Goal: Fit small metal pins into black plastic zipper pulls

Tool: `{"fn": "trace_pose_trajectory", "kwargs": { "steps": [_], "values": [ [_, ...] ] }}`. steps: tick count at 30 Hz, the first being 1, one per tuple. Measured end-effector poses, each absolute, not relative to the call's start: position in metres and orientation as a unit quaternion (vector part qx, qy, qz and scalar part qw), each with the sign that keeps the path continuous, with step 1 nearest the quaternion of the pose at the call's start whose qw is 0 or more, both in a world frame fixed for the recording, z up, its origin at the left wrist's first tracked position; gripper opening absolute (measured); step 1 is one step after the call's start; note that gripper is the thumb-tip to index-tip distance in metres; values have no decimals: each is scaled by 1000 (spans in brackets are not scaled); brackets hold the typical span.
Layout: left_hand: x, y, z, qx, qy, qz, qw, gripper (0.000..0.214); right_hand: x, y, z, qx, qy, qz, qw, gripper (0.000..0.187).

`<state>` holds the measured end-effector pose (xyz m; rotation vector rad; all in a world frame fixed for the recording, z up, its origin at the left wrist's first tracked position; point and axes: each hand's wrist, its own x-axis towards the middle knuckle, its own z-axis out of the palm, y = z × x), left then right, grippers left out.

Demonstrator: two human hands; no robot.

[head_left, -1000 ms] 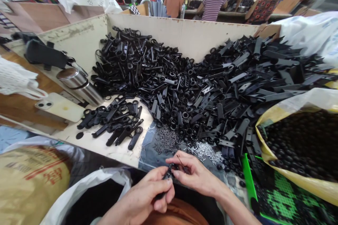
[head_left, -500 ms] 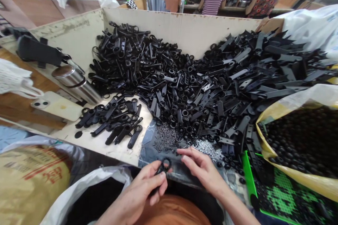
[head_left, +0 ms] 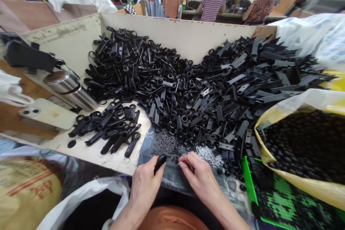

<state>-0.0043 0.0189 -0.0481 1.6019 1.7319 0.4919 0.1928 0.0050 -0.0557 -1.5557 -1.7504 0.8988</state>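
Observation:
My left hand (head_left: 147, 179) is closed around a black plastic handle part (head_left: 161, 161), whose rounded end sticks up past the thumb. My right hand (head_left: 198, 172) sits a little to its right with fingers pinched together at the mat. Whatever is between those fingertips is too small to make out. Just beyond the hands lie a heap of small dark screws (head_left: 165, 142) and, to the right, a heap of silver pins (head_left: 208, 155). The dark mat (head_left: 151, 151) under them is partly covered.
Black plastic parts (head_left: 129, 61) are piled across the walled bench. Several handle parts (head_left: 107, 125) lie at left near a phone (head_left: 48, 113) and a steel flask (head_left: 71, 90). At right are a yellow bag (head_left: 265, 122) of black pieces and a green tray (head_left: 250, 187). People sit beyond.
My left hand has turned the black handle part so its ring end no longer shows. My right fingers have closed from spread to pinched. The camera view has shifted slightly.

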Motion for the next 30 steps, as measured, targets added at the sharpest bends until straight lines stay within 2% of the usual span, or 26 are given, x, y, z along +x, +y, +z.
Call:
{"fn": "trace_pose_trajectory", "kwargs": {
  "steps": [4, 10, 12, 15, 17, 19, 21, 23, 30],
  "values": [
    [4, 24, -52, 647, 659, 195, 329, 13, 185, 14, -60, -571, -706, 294, 299, 23],
    [-5, 22, -53, 633, 657, 210, 351, 9, 180, 20, -69, -555, -799, 168, 158, 24],
    [-9, 21, -51, 584, 655, 244, 412, 13, 180, 22, -69, -542, -811, 160, 149, 19],
    [-12, 18, -44, 415, 642, 310, 565, 33, 183, 24, -66, -522, -826, 152, 149, 20],
    [-11, 15, -38, 321, 629, 319, 633, 45, 185, 25, -62, -510, -823, 172, 182, 22],
    [-9, 13, -33, 277, 606, 324, 671, 52, 184, 25, -56, -510, -782, 243, 263, 20],
    [-6, 12, -29, 245, 574, 336, 705, 54, 181, 23, -50, -513, -706, 335, 355, 17],
    [-4, 12, -27, 235, 552, 340, 724, 54, 177, 20, -46, -516, -640, 396, 409, 16],
    [1, 11, -24, 217, 542, 337, 739, 58, 166, 13, -44, -512, -585, 424, 465, 13]
  ]
}}
